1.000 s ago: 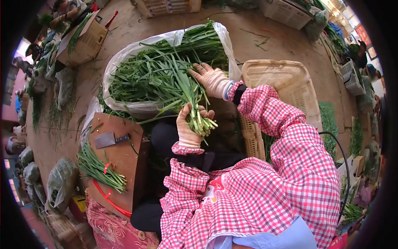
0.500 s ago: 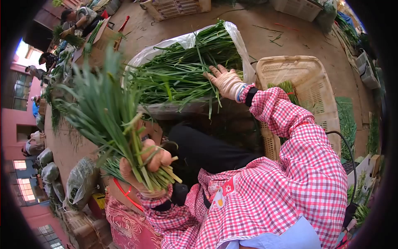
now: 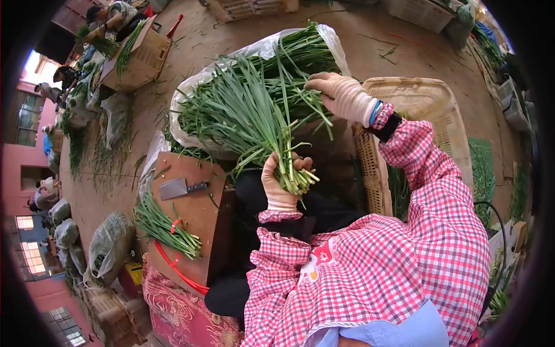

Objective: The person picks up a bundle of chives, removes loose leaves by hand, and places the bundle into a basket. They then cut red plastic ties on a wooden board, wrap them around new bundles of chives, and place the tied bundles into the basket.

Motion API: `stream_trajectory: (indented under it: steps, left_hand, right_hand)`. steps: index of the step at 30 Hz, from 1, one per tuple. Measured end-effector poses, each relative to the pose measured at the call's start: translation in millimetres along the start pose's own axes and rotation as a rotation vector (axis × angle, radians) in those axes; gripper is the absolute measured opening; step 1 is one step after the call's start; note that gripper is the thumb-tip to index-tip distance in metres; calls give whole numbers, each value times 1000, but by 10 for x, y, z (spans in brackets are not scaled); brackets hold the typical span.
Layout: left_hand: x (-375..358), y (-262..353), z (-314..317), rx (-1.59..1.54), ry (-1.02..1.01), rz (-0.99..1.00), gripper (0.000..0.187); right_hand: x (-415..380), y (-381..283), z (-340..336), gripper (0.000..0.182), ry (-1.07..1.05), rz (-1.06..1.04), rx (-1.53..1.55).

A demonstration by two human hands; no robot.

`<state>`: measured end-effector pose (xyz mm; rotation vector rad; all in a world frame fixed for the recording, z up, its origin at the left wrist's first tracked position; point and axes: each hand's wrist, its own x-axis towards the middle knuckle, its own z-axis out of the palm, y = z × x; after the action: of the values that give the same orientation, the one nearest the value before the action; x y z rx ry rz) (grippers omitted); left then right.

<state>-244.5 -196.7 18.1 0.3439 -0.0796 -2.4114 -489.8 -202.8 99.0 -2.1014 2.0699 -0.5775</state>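
Note:
A thick bunch of chives (image 3: 254,110) is in my left hand (image 3: 280,179), which is wrapped round the pale stalk ends, leaves pointing up and left. The bunch lies across the front of a basket (image 3: 180,124) lined with white plastic and heaped with loose chives (image 3: 309,52). My gloved right hand (image 3: 341,95) is at the basket's right side, its fingers closed on a few chive stalks (image 3: 318,107). On a wooden board (image 3: 196,222) to the left lie a cleaver (image 3: 182,188) and a chive bundle (image 3: 170,228) tied with red tape.
A beige plastic crate (image 3: 445,124) with greens inside stands to the right. Red straps (image 3: 179,269) hang at the board's near edge. Filled plastic bags (image 3: 110,243) stand at the left. A co-worker (image 3: 115,20) handles greens by a box (image 3: 141,58) at the upper left.
My left hand has carried the bunch rightward from above the board to the front of the basket, uncovering the cleaver. My right hand has risen off the heap, moved right and closed on stalks.

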Motion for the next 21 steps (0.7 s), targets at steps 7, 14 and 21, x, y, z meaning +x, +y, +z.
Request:
stream_trajectory:
  steps: [7,14,21]
  left_hand:
    - [-79,-62,247,217,228,72,43]
    - [143,-101,-11,-88,210,-8,20]
    - [0,-59,120,-6,201,-55,19]
  right_hand:
    - [-45,-469,148,27,-52,-161,156]
    - [-45,-541,367,23,-601,-74,295]
    - [-34,22,837,24,-681,-4,726]
